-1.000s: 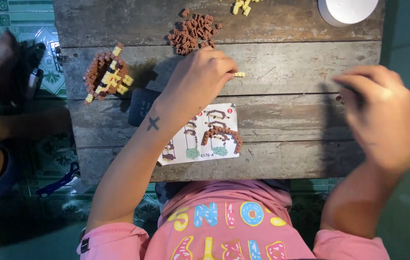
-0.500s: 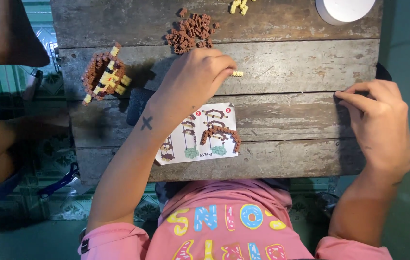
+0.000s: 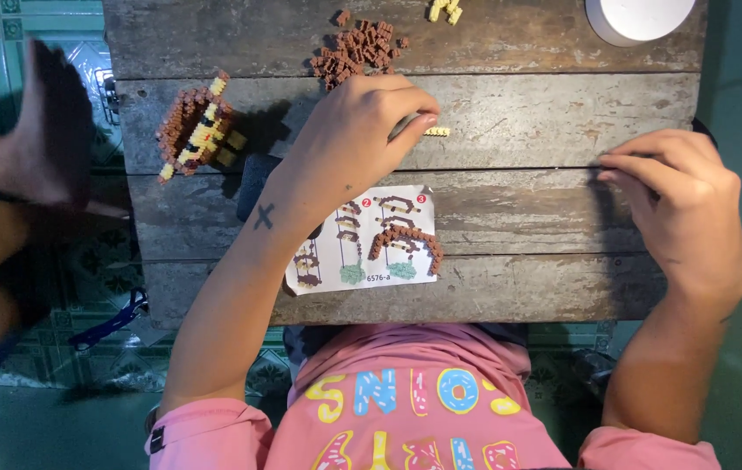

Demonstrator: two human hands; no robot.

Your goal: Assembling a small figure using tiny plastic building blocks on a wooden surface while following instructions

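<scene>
head view: the left hand (image 3: 358, 139) lay over the middle plank of the wooden table (image 3: 527, 104), fingers curled together with the tips bent down toward a small yellow piece (image 3: 437, 132). the piece lay on the plank just beside the index fingertip (image 3: 426, 116), at its right; whether the tip touched it was hard to tell. a brown brick pile (image 3: 360, 50) sat just above the knuckles, and a brown and yellow model (image 3: 197, 129) stood well to the left. an instruction sheet (image 3: 366, 242) lay below the wrist, with a brown arch (image 3: 406, 244) resting on it. the right hand (image 3: 680, 209) rested at the table's right edge, fingers pressed together and bent, perhaps pinching something too small to make out. a white bowl (image 3: 641, 17) stood at the top right corner.
</scene>
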